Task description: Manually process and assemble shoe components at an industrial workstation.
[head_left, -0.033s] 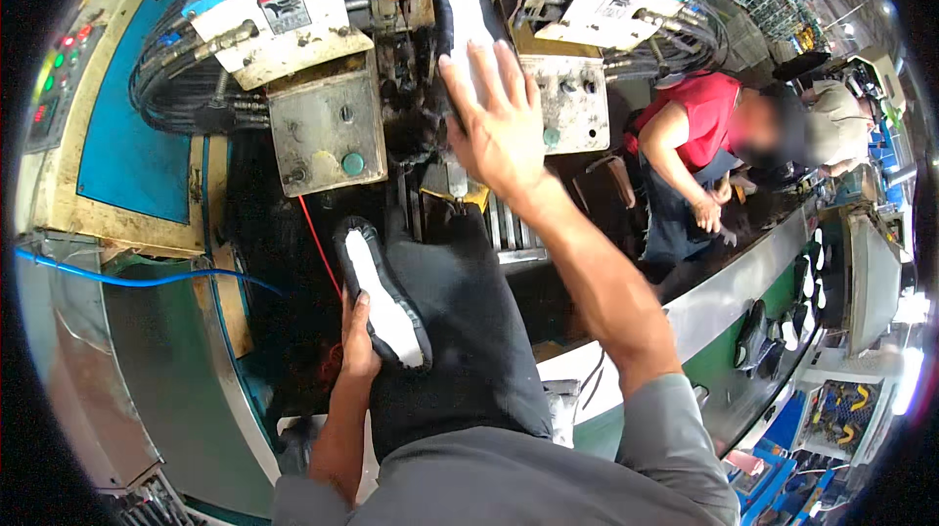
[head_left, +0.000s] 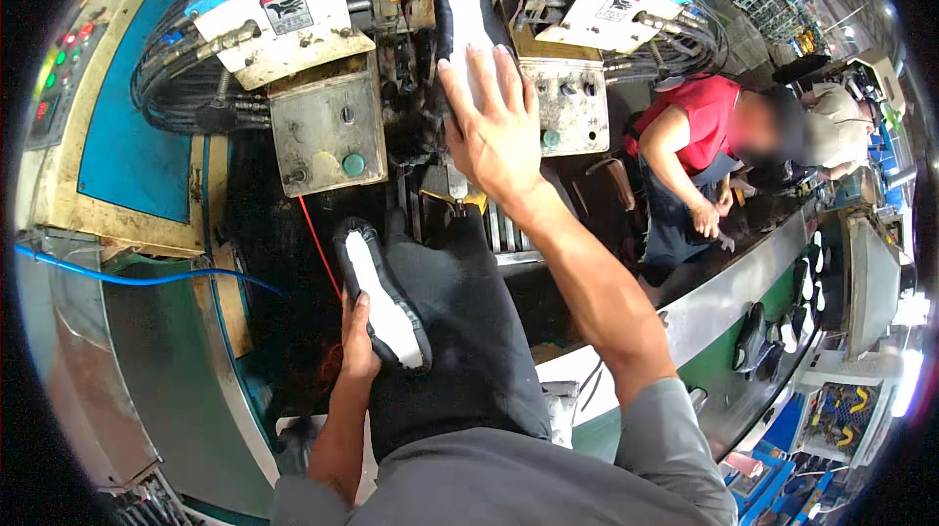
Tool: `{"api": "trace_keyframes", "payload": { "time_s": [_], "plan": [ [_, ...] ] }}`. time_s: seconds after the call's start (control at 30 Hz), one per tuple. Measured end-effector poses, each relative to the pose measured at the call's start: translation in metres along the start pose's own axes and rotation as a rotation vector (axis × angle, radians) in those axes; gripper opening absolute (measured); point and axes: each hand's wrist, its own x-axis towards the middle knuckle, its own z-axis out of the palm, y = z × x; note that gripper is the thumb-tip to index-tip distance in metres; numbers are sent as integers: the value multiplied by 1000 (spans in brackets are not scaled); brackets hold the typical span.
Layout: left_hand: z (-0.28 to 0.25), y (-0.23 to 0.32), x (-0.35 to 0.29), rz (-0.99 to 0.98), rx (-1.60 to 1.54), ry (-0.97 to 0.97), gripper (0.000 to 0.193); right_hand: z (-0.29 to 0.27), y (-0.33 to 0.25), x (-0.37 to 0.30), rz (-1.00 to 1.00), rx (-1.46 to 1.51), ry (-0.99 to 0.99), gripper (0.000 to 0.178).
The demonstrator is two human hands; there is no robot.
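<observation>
The right hand [head_left: 494,135] lies flat and spread on an upturned black shoe [head_left: 464,13] with a white sole, set in the machine [head_left: 328,125]. The left hand [head_left: 360,348] grips a second white-soled shoe [head_left: 384,299], sole up, beside the dark-trousered leg [head_left: 455,321].

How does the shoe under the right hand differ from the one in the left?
The far shoe sits at the machine; the near shoe is beside the trouser leg. The far shoe has the right hand spread over it; the near shoe is gripped by the left hand. The far shoe lies nearly straight; the near shoe slants. Both show white bottoms with black edges.
</observation>
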Motion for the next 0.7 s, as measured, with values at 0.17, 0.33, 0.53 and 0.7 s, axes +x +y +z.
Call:
{"api": "trace_keyframes", "payload": {
  "time_s": [0.17,0.33,0.53,0.7],
  "plan": [
    [0,8,-1,-54,45,-14,68,7,-6,6,-53,-20,88,68],
    [10,14,0,-14,223,-22,74,11,-1,26,-76,11,90,63],
    [19,23,11,-127,254,-65,74,45,26,97,-68,-111,128,67],
    [46,36,25,-293,-159,-259,78,42,31,120,-79,13,145,52]
  ]
}}
